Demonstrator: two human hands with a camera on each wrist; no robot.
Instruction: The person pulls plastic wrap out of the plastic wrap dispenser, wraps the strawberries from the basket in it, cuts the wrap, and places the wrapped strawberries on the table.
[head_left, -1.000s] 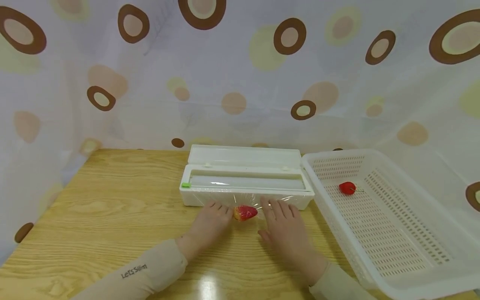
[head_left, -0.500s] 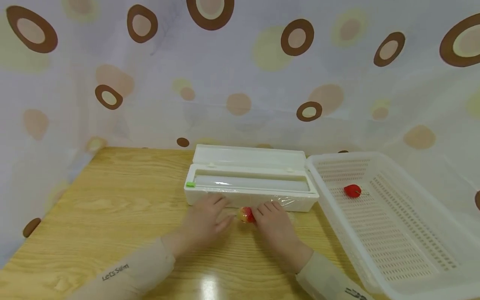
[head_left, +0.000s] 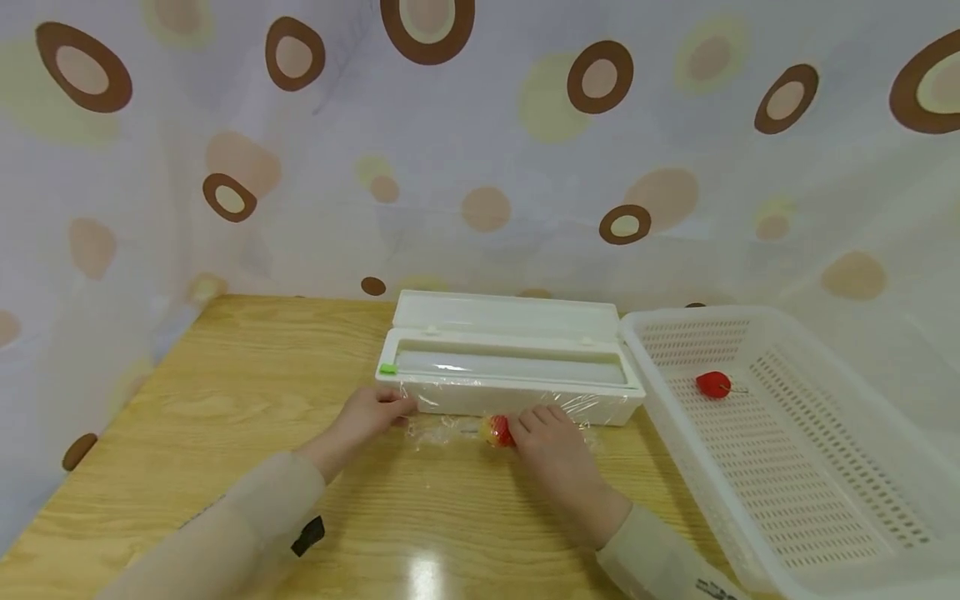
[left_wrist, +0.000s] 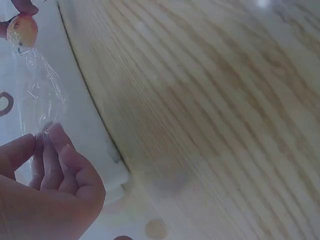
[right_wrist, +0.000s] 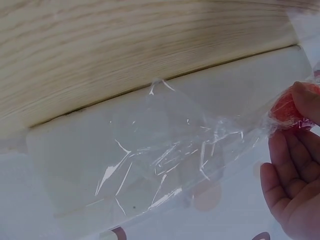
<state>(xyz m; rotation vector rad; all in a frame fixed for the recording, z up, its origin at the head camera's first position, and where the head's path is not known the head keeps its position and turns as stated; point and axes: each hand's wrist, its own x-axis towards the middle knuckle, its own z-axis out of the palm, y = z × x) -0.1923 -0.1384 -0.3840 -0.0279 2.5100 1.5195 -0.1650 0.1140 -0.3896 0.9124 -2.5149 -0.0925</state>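
A small red-and-yellow fruit with a thin stem lies in clear cling film in front of the white cling film dispenser. My right hand grips the fruit's red end; in the right wrist view, thumb and fingers close on the red fruit through film. Wrinkled cling film stretches out from it along the dispenser's front. My left hand is by the dispenser's left front corner. Up close in the left wrist view, my left hand pinches the film's end between thumb and fingertips.
The dispenser's lid stands raised, showing the film roll and a green cutter slider. To the right, a white perforated basket holds a red fruit. A spotted curtain hangs behind the wooden table.
My left hand has left the fruit and moved left, drawing the film out into a twisted strip. My right hand has gone from lying flat beside the fruit to gripping it.
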